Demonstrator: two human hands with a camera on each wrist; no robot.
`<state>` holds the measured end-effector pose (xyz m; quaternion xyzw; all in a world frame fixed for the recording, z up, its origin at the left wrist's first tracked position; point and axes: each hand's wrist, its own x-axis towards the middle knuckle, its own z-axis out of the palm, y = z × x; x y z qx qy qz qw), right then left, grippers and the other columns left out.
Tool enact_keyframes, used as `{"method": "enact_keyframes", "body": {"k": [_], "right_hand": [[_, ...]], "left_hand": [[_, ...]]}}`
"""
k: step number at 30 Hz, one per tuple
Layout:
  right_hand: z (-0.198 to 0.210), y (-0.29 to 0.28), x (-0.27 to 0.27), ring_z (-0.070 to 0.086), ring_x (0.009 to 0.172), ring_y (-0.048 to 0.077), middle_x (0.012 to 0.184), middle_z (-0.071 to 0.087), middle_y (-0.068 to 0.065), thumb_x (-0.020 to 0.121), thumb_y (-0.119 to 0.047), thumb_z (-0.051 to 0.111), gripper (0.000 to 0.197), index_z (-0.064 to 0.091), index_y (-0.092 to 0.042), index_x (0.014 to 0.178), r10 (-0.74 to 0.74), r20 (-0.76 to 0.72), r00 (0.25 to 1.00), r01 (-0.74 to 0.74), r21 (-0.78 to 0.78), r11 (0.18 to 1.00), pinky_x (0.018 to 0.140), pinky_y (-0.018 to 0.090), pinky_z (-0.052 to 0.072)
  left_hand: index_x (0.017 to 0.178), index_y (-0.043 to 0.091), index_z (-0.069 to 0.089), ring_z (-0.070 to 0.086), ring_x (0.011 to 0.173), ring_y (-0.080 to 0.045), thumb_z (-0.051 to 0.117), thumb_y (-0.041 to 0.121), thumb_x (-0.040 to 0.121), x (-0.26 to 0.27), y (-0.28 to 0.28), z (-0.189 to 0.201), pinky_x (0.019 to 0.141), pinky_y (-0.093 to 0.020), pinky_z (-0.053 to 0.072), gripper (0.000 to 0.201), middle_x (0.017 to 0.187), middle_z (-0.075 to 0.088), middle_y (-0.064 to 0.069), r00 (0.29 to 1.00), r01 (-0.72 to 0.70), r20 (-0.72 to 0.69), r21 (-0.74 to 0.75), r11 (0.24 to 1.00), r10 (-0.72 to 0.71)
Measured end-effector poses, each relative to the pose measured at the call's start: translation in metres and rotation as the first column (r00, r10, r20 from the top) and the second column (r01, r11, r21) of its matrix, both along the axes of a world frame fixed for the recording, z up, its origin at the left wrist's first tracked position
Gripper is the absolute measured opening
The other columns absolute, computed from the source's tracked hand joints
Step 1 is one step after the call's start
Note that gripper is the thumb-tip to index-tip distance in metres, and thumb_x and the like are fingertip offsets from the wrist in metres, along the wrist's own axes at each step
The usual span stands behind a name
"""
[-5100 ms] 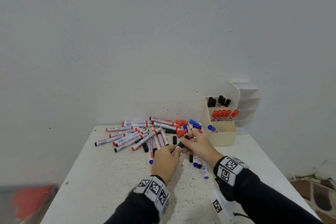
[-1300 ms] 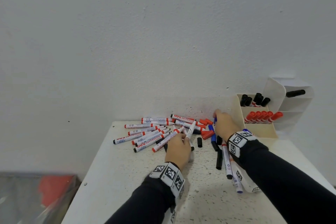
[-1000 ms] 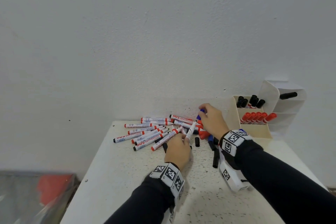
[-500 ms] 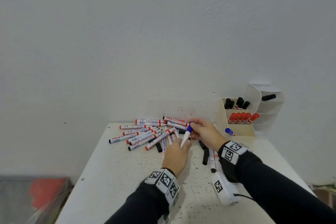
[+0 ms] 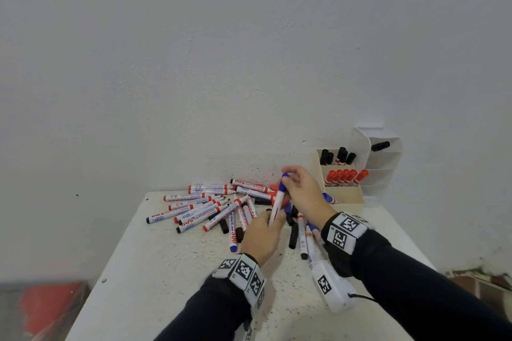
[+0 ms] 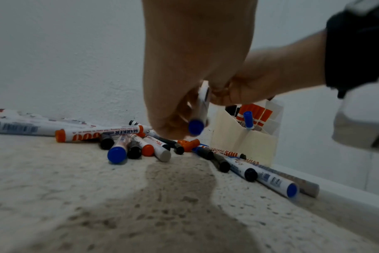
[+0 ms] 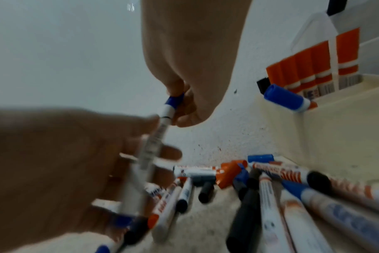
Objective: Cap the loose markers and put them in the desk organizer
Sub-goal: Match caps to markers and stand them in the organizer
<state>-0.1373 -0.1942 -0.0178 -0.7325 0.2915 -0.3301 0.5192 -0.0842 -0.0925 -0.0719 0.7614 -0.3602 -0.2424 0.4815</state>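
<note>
Head view, left hand point(image 5: 261, 235) gripping marker point(image 5: 278, 203)

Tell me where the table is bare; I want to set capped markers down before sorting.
Bare: the table's near left part, from the marker pile to the front edge, left of the left hand. Crowded: between the pile, both hands and the desk organizer.

Smooth glossy plastic markers point(image 5: 194, 213) lie on a rough speckled table point(image 5: 155, 271); the organizer point(image 5: 346, 194) looks matt plastic.
</note>
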Motion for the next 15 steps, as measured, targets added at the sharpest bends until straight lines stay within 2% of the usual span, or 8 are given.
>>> {"method": "enact_keyframes", "body": {"k": [2, 4, 7, 10, 13, 15], "right_hand": [[0.016, -0.007, -0.009, 0.061, 0.094, 0.011, 0.106, 0.060, 0.003, 0.095, -0.010, 0.046, 0.019, 0.052, -0.017, 0.112, -0.091, 0.130, 0.987, 0.112, -0.161, 0.981, 0.077, 0.019, 0.051], [0.032, -0.015, -0.021, 0.059, 0.094, 0.010, 0.101, 0.060, 0.003, 0.095, -0.009, 0.045, 0.019, 0.053, -0.014, 0.111, -0.162, 0.265, 0.950, 0.242, -0.301, 0.922, 0.083, 0.016, 0.047], [0.044, -0.027, -0.043, 0.053, 0.086, -0.003, 0.092, 0.056, -0.005, 0.094, -0.009, 0.042, 0.021, 0.054, -0.004, 0.111, -0.198, 0.377, 0.905, 0.379, -0.499, 0.779, 0.078, 0.004, 0.040], [0.037, -0.038, -0.065, 0.051, 0.083, -0.003, 0.093, 0.053, -0.005, 0.092, -0.008, 0.041, 0.023, 0.054, 0.000, 0.110, -0.199, 0.380, 0.903, 0.403, -0.593, 0.697, 0.078, 0.003, 0.038], [0.017, -0.047, -0.083, 0.049, 0.077, 0.001, 0.093, 0.052, -0.002, 0.091, -0.007, 0.043, 0.022, 0.055, 0.001, 0.108, -0.186, 0.313, 0.931, 0.352, -0.648, 0.676, 0.076, 0.003, 0.039], [0.002, -0.053, -0.091, 0.050, 0.078, 0.005, 0.092, 0.053, -0.003, 0.092, -0.009, 0.045, 0.020, 0.056, 0.000, 0.106, -0.187, 0.237, 0.953, 0.300, -0.692, 0.657, 0.075, 0.001, 0.038]], "left_hand": [[0.120, 0.019, 0.048, 0.059, 0.086, -0.021, 0.048, 0.045, 0.091, -0.007, -0.003, -0.004, 0.079, -0.033, 0.050, 0.039, 0.099, 0.060, -0.007, 1.000, -0.023, 0.016, 0.071, 0.997, 0.022], [0.126, 0.017, 0.042, 0.058, 0.099, -0.021, 0.052, 0.032, 0.092, -0.014, -0.006, -0.007, 0.091, -0.033, 0.048, 0.039, 0.115, 0.057, -0.009, 0.999, -0.038, 0.012, 0.149, 0.988, 0.037], [0.118, 0.020, 0.045, 0.058, 0.094, -0.017, 0.051, 0.023, 0.092, -0.027, -0.015, -0.009, 0.087, -0.029, 0.048, 0.026, 0.112, 0.059, -0.006, 0.998, -0.005, 0.062, 0.243, 0.970, -0.011], [0.106, 0.021, 0.055, 0.060, 0.095, -0.017, 0.046, 0.026, 0.093, -0.039, -0.026, -0.010, 0.088, -0.032, 0.051, 0.017, 0.107, 0.062, -0.002, 0.986, 0.014, 0.149, 0.364, 0.931, -0.073], [0.110, 0.019, 0.056, 0.060, 0.099, -0.018, 0.044, 0.025, 0.094, -0.045, -0.035, -0.011, 0.086, -0.029, 0.049, 0.021, 0.110, 0.062, -0.002, 0.961, -0.023, 0.254, 0.465, 0.885, -0.108], [0.112, 0.019, 0.056, 0.060, 0.099, -0.017, 0.044, 0.026, 0.095, -0.046, -0.040, -0.010, 0.084, -0.028, 0.049, 0.022, 0.111, 0.062, -0.002, 0.945, -0.049, 0.305, 0.495, 0.867, -0.121]]}}
